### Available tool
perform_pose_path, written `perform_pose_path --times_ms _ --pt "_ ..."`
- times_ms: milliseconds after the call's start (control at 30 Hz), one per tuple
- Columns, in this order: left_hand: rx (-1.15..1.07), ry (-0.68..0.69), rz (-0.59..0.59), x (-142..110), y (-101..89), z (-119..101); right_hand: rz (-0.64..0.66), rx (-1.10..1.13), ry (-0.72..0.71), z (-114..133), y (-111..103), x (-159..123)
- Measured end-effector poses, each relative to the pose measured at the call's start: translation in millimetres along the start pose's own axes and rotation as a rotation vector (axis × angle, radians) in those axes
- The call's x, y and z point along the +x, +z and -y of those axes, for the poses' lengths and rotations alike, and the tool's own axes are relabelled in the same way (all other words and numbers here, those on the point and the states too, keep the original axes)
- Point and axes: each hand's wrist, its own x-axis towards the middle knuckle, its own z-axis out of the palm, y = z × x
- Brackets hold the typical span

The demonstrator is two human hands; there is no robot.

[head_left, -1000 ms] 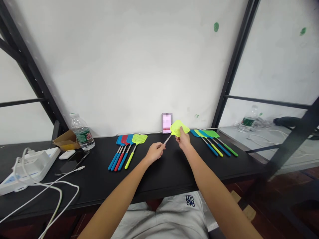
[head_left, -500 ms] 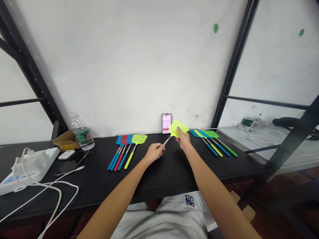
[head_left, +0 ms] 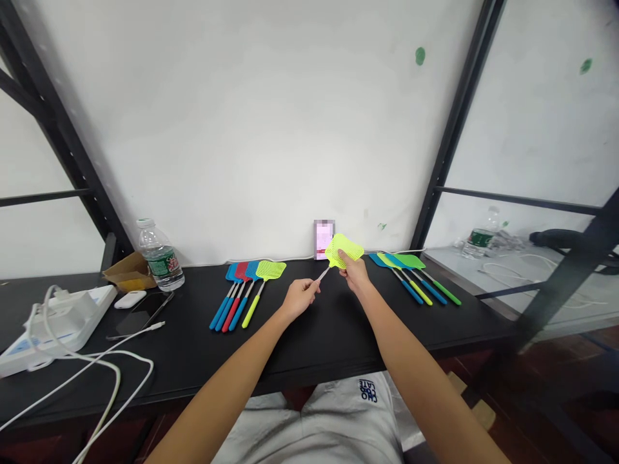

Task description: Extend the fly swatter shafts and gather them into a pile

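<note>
A yellow fly swatter (head_left: 349, 246) is held above the table between both of my hands. My left hand (head_left: 300, 299) is closed around its handle, which is mostly hidden by the fingers; a stretch of metal shaft shows beyond them. With the thumb on top, my right hand (head_left: 354, 270) pinches the perforated head. To the left lies a row of several fly swatters (head_left: 237, 312) in blue, red and yellow, heads toward the wall. On the right, another fanned group of fly swatters (head_left: 425, 293) in blue, yellow and green lies with heads overlapping.
A phone with a lit screen (head_left: 324, 240) leans against the wall. At left are a water bottle (head_left: 162, 258), a cardboard box (head_left: 129, 274), a white case (head_left: 130, 299), a dark phone (head_left: 145, 314), a power strip (head_left: 91, 316) and white cables (head_left: 145, 364). Black metal posts (head_left: 457, 122) frame the table.
The yellow swatter's head and my right hand have shifted slightly to the left, shortening the visible shaft. My left hand keeps its hold, nearly still.
</note>
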Motion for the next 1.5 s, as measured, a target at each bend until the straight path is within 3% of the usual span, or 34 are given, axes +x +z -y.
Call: perform_pose_path --times_ms 1500 --pt "-0.039 -0.025 -0.061 3 3.5 6 0.217 -0.024 0.025 -8 14 -20"
